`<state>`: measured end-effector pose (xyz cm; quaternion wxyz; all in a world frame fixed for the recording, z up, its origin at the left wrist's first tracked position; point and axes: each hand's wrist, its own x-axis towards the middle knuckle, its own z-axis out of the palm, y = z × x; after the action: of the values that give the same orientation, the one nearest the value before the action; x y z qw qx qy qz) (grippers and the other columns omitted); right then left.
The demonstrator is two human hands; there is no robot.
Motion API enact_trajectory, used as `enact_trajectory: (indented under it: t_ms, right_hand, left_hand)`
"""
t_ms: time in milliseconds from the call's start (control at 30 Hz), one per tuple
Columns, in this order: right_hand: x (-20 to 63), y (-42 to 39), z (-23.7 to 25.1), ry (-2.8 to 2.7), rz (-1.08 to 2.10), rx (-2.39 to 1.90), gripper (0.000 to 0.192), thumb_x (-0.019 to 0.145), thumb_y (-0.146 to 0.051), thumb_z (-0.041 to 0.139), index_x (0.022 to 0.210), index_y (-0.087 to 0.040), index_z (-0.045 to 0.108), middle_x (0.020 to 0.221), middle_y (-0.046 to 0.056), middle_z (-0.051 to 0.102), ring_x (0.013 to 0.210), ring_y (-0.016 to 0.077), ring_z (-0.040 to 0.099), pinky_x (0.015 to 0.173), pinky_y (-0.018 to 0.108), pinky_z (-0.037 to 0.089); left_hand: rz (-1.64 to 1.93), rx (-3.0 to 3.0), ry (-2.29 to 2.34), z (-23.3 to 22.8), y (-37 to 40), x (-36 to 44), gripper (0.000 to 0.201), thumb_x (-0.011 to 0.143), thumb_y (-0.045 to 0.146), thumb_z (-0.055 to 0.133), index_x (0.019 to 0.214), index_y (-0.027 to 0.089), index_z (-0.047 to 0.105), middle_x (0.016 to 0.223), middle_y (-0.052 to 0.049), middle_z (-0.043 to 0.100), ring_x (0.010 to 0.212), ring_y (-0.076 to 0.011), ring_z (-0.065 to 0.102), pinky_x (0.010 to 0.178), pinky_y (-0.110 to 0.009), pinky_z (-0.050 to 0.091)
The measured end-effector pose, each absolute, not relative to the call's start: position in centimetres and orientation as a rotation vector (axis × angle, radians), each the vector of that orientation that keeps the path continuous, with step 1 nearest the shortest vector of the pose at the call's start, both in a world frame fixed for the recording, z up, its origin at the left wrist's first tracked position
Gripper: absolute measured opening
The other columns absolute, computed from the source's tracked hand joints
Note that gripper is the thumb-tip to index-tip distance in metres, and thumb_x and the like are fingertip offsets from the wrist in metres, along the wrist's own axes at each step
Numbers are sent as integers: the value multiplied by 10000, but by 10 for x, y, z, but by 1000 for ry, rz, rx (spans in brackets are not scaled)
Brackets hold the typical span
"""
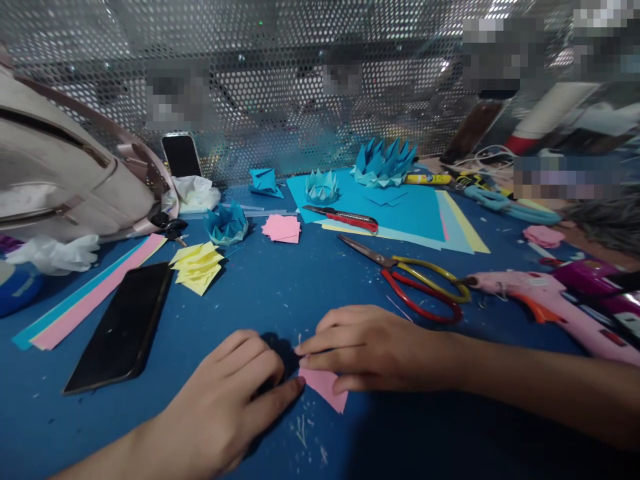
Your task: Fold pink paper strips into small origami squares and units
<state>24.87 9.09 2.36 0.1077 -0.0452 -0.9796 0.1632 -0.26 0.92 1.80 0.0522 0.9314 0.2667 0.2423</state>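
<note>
A small piece of pink paper (326,390) lies on the blue tabletop between my hands, partly covered by fingers. My left hand (233,390) has its fingers curled, and its thumb tip meets the paper's left corner. From the other side, my right hand (367,347) grips the paper, fingertips over its upper edge and thumb on its right side. Beyond them sit a stack of pink paper squares (282,229) and a fanned pile of yellow paper pieces (199,267). Folded blue paper flowers (384,163) stand farther back.
Scissors (395,263) lie beyond my right hand, near a pink glue gun (550,300). A red utility knife (345,217) rests by blue paper sheets (420,207). On the left are a black phone (120,327), paper strips (95,293) and a backpack (65,160).
</note>
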Motion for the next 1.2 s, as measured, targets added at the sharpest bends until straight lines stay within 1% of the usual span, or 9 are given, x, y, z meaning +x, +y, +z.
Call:
enact_trajectory:
  t_ms: [133, 400, 567, 767, 1000, 1100, 1200]
  right_hand:
    - [248, 92, 23, -2910, 497, -100, 327, 1024, -333, 419, 1263, -189, 590, 1287, 65, 633, 1098, 178, 544, 923, 310, 425]
    - [246, 91, 24, -2891, 521, -22, 286, 1005, -213, 451, 1220, -117, 614, 1311, 73, 614, 1086, 178, 540, 973, 283, 444]
    - [246, 91, 25, -2922, 534, -23, 289, 992, -168, 454, 1229, -120, 612, 1318, 76, 605, 1107, 186, 539, 989, 287, 442]
    - [245, 92, 27, -2952, 537, -25, 300, 990, -174, 464, 1247, -113, 604, 1312, 88, 605, 1100, 182, 531, 982, 293, 451]
    - [246, 92, 27, -2923, 505, -3, 319, 998, -284, 481, 1243, -123, 607, 1309, 79, 608, 1089, 183, 525, 981, 307, 459]
    - [246, 91, 28, -2911, 490, -35, 308, 986, -280, 508, 1233, -133, 617, 1298, 78, 617, 1088, 183, 531, 957, 302, 472]
    - [245, 90, 28, -2906, 487, -29, 272, 983, -267, 515, 1183, -132, 640, 1302, 72, 614, 1087, 181, 533, 944, 292, 478]
  left_hand:
    - [761, 2857, 797, 18, 10, -2, 285, 995, 100, 399, 1070, 88, 673, 781, -61, 586, 725, -182, 444, 678, -344, 350]
    - [763, 2880, 788, 14, 6, -4, 269, 980, 86, 419, 1046, 84, 679, 762, -56, 597, 720, -189, 443, 726, -373, 356]
    - [771, 2891, 802, 13, 7, -4, 247, 973, 91, 442, 1034, 97, 682, 760, -46, 603, 712, -182, 441, 744, -371, 355]
    - [764, 2897, 795, 14, 8, -5, 313, 994, 98, 371, 1051, 98, 679, 775, -48, 617, 715, -184, 463, 778, -377, 358]
    - [695, 2931, 746, 20, 9, -1, 387, 1016, 117, 290, 1148, 97, 654, 751, -49, 598, 681, -183, 462, 756, -378, 357]
    - [577, 2965, 717, 23, 10, 1, 407, 1024, 138, 269, 1191, 119, 640, 742, -52, 579, 673, -191, 462, 717, -373, 350]
    - [506, 2979, 713, 24, 11, 2, 405, 1022, 140, 277, 1259, 149, 605, 764, -51, 567, 680, -198, 464, 703, -371, 347]
